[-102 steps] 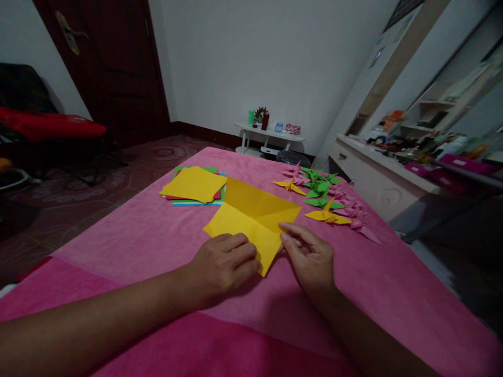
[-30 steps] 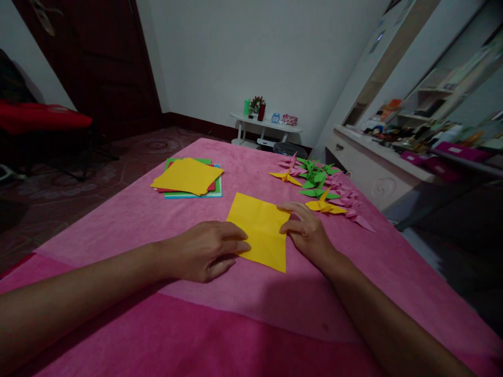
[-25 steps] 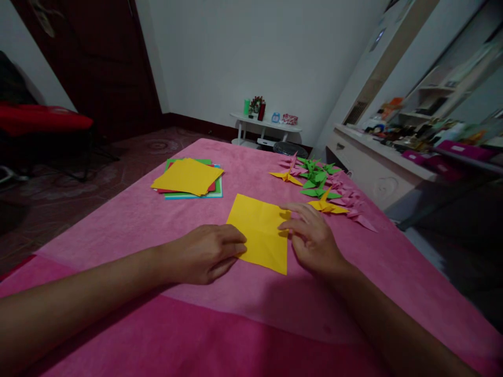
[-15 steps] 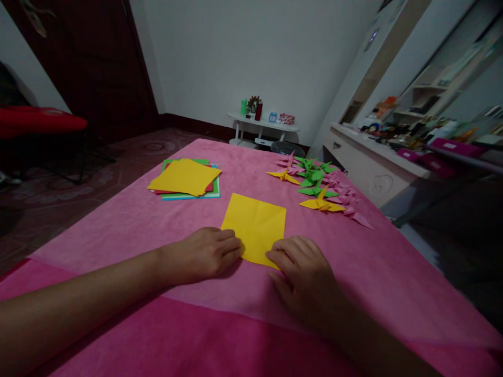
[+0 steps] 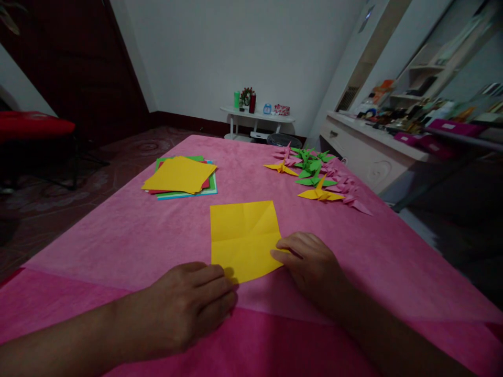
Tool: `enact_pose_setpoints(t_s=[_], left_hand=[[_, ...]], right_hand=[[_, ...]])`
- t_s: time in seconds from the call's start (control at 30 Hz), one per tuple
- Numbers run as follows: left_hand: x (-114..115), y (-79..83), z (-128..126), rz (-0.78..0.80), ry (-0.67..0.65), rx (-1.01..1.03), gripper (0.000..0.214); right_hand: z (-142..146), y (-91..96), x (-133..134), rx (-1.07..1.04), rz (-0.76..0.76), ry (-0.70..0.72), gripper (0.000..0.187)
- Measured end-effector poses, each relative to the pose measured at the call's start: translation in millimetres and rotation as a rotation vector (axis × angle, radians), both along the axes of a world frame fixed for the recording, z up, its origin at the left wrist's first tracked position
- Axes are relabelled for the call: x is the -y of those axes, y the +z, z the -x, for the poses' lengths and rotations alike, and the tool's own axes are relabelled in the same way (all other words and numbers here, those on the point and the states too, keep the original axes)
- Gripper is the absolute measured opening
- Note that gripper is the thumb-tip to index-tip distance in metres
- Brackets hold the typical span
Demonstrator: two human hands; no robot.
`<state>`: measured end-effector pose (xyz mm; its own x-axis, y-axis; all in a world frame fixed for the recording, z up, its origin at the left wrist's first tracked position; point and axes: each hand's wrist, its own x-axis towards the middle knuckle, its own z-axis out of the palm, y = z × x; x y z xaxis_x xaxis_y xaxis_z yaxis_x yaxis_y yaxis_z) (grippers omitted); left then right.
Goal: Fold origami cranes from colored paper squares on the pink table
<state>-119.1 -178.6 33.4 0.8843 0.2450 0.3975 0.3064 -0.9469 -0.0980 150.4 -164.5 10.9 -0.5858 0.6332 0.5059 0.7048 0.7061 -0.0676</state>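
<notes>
A square sheet of yellow origami paper [image 5: 244,238] with crossing crease lines lies in front of me on the pink cloth. Its near left corner is pinched by my left hand [image 5: 196,303], the thumb hidden beneath the fingers. My right hand [image 5: 310,262] grips the near right corner between thumb and fingers. That near edge bows slightly, and the far corners are uncovered.
Beyond the sheet on the left is a stack of coloured paper [image 5: 179,175], yellow on top. Folded paper cranes in green [image 5: 310,165], yellow [image 5: 321,194] and pink [image 5: 356,203] crowd the right side of the pink-covered table [image 5: 98,230].
The yellow paper has turned anticlockwise and come nearer to me. My left hand has moved back toward me with its corner; my right hand still holds the other. The camera view has shifted slightly.
</notes>
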Motion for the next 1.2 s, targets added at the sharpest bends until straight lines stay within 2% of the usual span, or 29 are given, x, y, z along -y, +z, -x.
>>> enact_pose_setpoints(t_s=[0.17, 0.37, 0.57, 0.73, 1.03, 1.2], left_hand=[[-3, -0.6, 20, 0.007, -0.013, 0.04, 0.02], [-2, -0.1, 30, -0.008, 0.014, 0.016, 0.023], [0, -2.2, 31, 0.014, 0.011, 0.014, 0.024], [0, -4.1, 31, 0.048, 0.009, 0.016, 0.024], [-1, -5.9, 29, 0.083, -0.005, 0.051, 0.023], [-2, -7.5, 29, 0.102, -0.001, 0.023, 0.022]], right_hand=[[-1, -0.5, -1, 0.015, 0.008, 0.006, 0.018], [-1, -0.4, -2, 0.018, 0.022, 0.018, 0.018], [-1, 1.6, -2, 0.003, 0.026, 0.036, 0.017], [10, 10.1, -2, 0.022, 0.02, 0.089, 0.018], [28, 15.7, -8, 0.083, -0.078, 0.096, 0.018], [33, 20.9, -17, 0.097, -0.09, 0.145, 0.018]])
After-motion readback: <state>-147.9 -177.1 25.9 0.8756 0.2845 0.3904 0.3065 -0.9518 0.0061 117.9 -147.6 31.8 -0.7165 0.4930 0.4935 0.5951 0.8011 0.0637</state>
